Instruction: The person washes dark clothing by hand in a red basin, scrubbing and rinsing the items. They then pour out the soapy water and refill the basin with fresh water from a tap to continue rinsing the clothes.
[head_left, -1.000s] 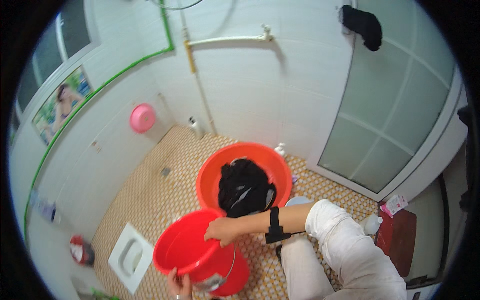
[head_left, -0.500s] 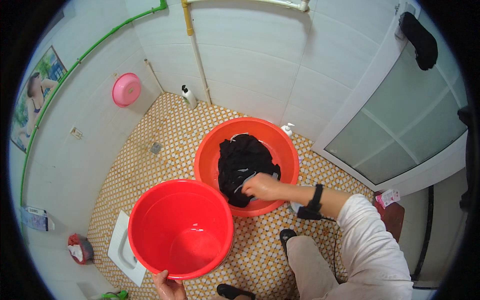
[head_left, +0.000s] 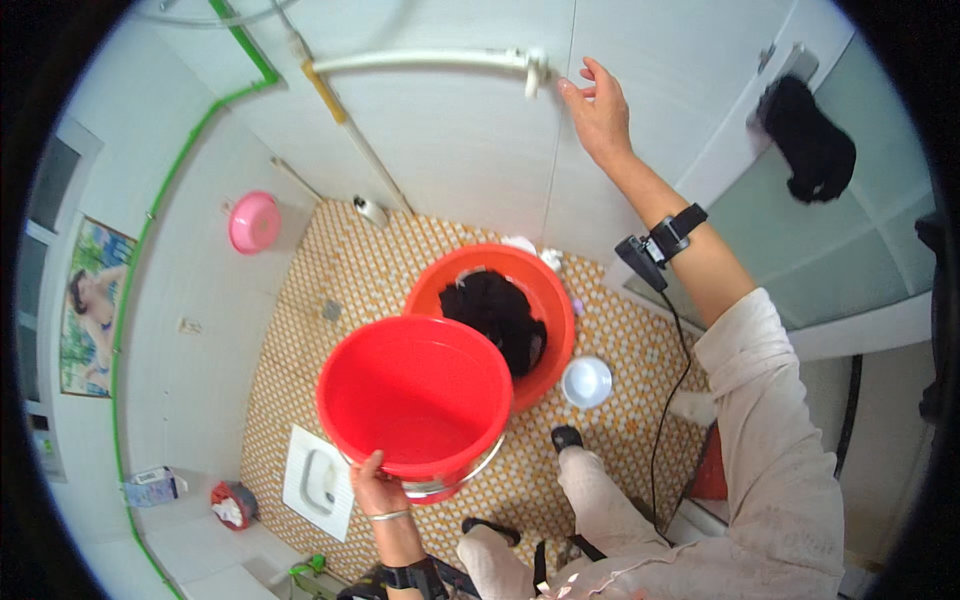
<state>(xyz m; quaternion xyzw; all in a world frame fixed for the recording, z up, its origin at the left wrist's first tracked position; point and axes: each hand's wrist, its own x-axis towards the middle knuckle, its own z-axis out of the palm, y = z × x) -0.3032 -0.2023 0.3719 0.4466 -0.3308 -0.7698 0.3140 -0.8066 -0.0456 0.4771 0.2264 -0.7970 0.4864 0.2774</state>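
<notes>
My left hand (head_left: 378, 488) grips the near rim of a red bucket (head_left: 415, 400), whose mouth tilts up toward me; its wire handle hangs at the lower side. The bucket's far edge overlaps a wide orange-red basin (head_left: 548, 300) on the floor. Inside the basin lies a dark heap of clothes (head_left: 492, 310). High at the wall, my right hand (head_left: 600, 115) reaches with fingers apart and nothing in them. Its thumb and fingertips are just right of a white tap (head_left: 535, 75) at the end of a white pipe (head_left: 430, 58).
A small white bowl (head_left: 586, 382) sits right of the basin. Bottles (head_left: 370, 211) stand by the wall, and a squat toilet (head_left: 318, 485) is set in the tiled floor at left. A black cable (head_left: 672, 400) runs down from my right wrist. A glass door (head_left: 800, 250) is at right.
My right hand has left the clothes in the basin and risen to beside the tap. My left hand has lifted the bucket and shifted it right, nearer the basin. The view has tilted up.
</notes>
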